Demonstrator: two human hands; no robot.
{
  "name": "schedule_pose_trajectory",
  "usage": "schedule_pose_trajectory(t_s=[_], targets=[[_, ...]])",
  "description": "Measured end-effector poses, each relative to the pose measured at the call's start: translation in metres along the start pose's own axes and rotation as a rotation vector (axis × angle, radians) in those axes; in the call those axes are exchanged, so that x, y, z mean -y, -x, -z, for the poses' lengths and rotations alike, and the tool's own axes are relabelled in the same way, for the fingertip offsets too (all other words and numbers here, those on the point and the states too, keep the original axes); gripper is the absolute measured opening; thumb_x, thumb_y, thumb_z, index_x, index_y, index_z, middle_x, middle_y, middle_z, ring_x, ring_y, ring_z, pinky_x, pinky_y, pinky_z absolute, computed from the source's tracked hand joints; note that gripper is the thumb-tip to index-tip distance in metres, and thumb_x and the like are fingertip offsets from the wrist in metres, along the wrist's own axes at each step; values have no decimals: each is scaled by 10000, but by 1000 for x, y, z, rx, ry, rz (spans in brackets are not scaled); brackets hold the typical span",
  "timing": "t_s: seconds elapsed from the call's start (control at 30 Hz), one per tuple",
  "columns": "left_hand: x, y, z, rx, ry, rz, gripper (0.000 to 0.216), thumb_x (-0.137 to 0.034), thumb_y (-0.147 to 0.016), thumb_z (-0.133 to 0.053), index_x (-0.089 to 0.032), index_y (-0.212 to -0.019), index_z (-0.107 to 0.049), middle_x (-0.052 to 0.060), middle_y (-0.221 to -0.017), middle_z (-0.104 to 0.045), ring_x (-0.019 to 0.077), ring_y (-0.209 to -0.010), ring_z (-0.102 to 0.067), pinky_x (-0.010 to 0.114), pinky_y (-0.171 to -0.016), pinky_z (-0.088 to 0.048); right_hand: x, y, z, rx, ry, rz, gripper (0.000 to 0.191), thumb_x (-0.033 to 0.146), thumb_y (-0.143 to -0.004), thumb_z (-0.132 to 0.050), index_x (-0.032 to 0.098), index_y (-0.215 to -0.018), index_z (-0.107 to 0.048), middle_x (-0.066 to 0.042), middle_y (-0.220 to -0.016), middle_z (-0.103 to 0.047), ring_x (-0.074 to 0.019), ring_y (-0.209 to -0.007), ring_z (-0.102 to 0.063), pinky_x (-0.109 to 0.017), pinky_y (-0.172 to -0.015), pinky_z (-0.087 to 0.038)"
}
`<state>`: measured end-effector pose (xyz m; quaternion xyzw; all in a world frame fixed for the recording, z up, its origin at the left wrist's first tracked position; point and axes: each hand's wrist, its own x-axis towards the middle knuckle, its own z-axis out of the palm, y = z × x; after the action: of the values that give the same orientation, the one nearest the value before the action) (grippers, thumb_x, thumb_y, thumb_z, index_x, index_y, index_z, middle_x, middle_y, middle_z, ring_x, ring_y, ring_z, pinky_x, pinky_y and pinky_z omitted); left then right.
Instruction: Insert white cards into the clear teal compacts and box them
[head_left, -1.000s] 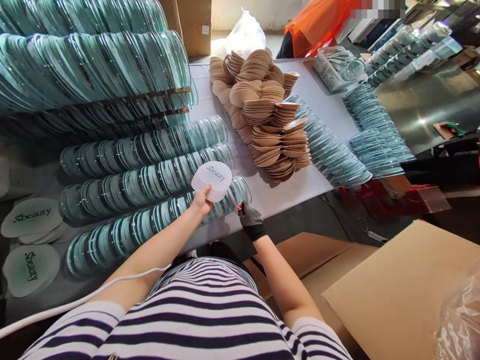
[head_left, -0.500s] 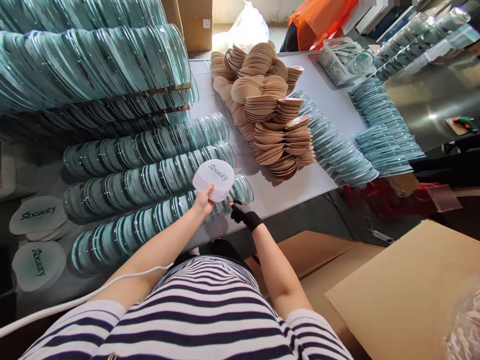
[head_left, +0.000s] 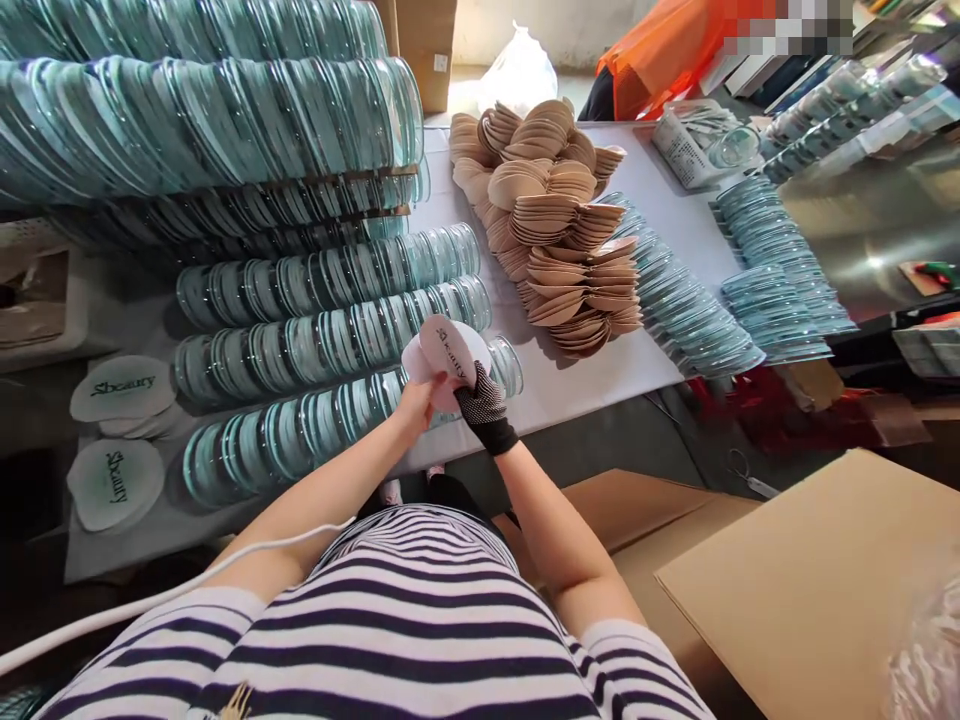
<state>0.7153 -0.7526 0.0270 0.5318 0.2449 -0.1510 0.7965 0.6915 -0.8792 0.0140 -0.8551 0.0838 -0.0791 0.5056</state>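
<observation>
My bare left hand (head_left: 415, 402) grips a small stack of white round cards (head_left: 420, 362) printed "Sbeauty", held above the nearest row of clear teal-tinted round cases (head_left: 300, 430). My right hand (head_left: 482, 400), in a black dotted glove, pinches the top card (head_left: 454, 348) and lifts it off the stack, tilted up. Both hands hover over the front edge of the grey table (head_left: 570, 385). Two more rows of the same cases (head_left: 330, 335) lie behind.
A tall bank of stacked cases (head_left: 202, 120) fills the back left. Tan oval pads (head_left: 555, 230) are heaped mid-table, fanned teal lids (head_left: 690, 310) to their right. More printed cards (head_left: 120, 440) lie at the left. Cardboard boxes (head_left: 810, 580) stand at my right. A person in orange (head_left: 652, 50) is behind the table.
My gloved right hand has come up from the table edge to the card stack and taken the top card, tilting it. The view has shifted slightly right.
</observation>
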Motion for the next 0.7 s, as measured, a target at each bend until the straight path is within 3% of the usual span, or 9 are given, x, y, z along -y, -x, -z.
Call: schedule_pose_trajectory(t_s=[0.1,0.2,0.3,0.4,0.57,0.7], targets=[[-7,-2,6,-23,56,17,267,-64,-762,-698,-143,-1017,-692,69,-944,-750,199,-859,-709,336,-865,-561,-6,11,9,-161,-34,-206,427,343,-923,-367,130,-1206,-605,-143,-1085,-691,-215,-967,-660,-319,-812,-534],[-19,-11,10,-148,177,28,347,-83,-774,-701,-177,-1107,-667,61,-1022,-744,196,-924,-709,297,-828,-578,-25,41,36,-290,157,-241,455,432,-913,-410,124,-1146,-650,-161,-1029,-706,-252,-922,-674,-330,-768,-522],[-28,-23,15,-240,263,69,391,-84,-813,-658,-196,-1186,-630,53,-1050,-741,171,-922,-714,267,-802,-585,-42,86,50,-96,399,-169,410,425,-899,-458,135,-1048,-707,-149,-896,-728,-252,-803,-686,-307,-716,-492],[-29,-29,17,-248,282,98,396,-74,-833,-625,-192,-1211,-619,58,-1060,-739,162,-906,-718,265,-793,-589,-47,111,38,156,511,-161,366,350,-945,-410,167,-1054,-708,-115,-890,-737,-207,-760,-682,-259,-670,-453],[-24,-28,15,-245,243,77,395,-46,-813,-640,-184,-1183,-642,55,-1046,-743,157,-876,-721,255,-778,-592,-35,73,-5,375,597,-195,334,316,-979,-395,183,-1176,-630,-120,-1000,-724,-205,-898,-683,-259,-708,-433],[-24,-25,14,-249,223,65,401,-35,-817,-632,-185,-1188,-642,63,-1065,-739,160,-903,-718,272,-809,-589,-25,42,-14,450,608,-274,375,404,-982,-400,166,-1236,-541,-135,-1001,-716,-225,-909,-688,-291,-726,-451]])
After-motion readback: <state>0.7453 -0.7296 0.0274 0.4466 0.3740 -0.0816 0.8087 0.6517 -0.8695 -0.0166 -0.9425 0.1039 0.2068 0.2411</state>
